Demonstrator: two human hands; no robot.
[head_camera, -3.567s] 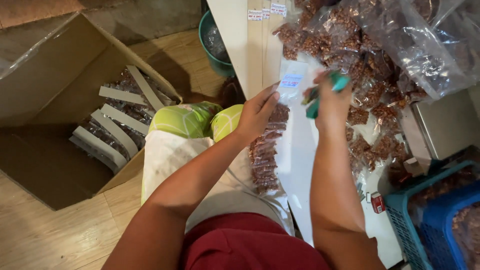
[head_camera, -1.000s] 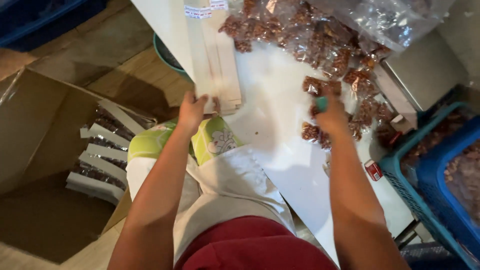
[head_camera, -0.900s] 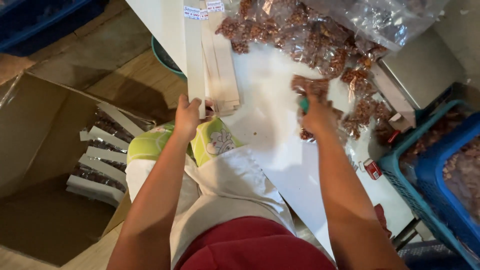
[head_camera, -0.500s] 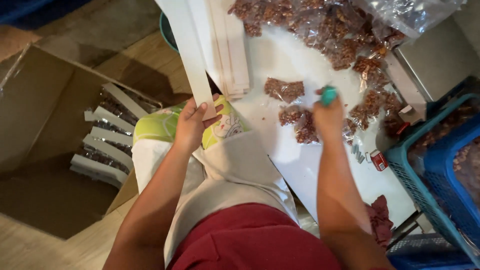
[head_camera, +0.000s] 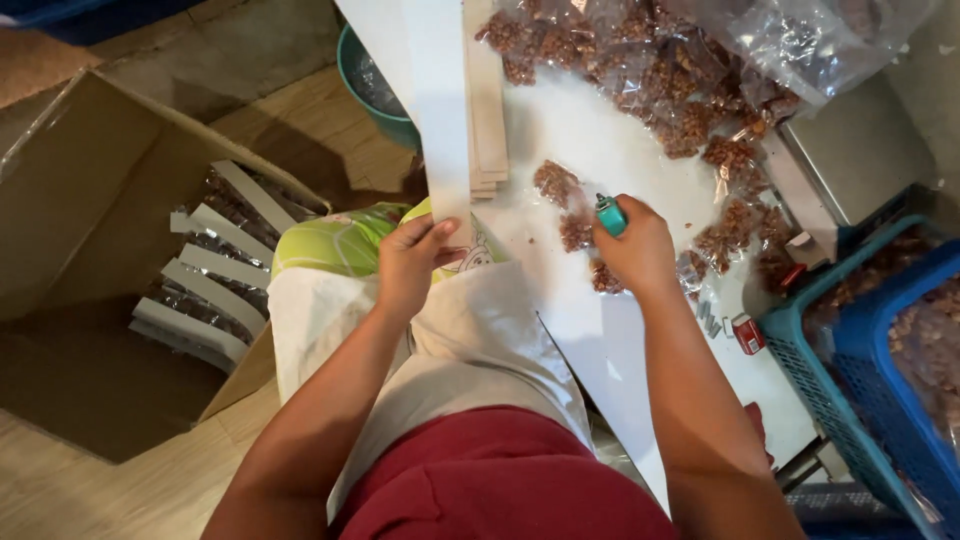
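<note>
**Lighter in hand over small snack packets, card strip pinched at table edge**

Right hand (head_camera: 635, 250) is closed around a teal lighter (head_camera: 610, 214), top poking up between thumb and fingers; the hand rests on the white tabletop (head_camera: 600, 340), on or just beside small clear packets of brown snack (head_camera: 575, 232). Left hand (head_camera: 408, 262) pinches the near end of a long white card strip (head_camera: 440, 120), fingers curled, thumb underneath at the table edge, over a green printed bag (head_camera: 340, 245) on the lap.

Beyond: stack of beige strips (head_camera: 487, 110) beside the white one, pile of filled packets (head_camera: 650, 70) further back, metal scale (head_camera: 850, 160) to the right, blue basket (head_camera: 880, 360) holding more packets. Left on the floor, open cardboard box (head_camera: 100, 260) with finished strips of packets (head_camera: 210, 280); teal bucket (head_camera: 375, 90) behind.

Risks, as I judge: flame close to thin plastic could melt through a packet or scorch the card. The loosely held strip could slide off the edge. A loose packet under the wrist could be nudged away.
</note>
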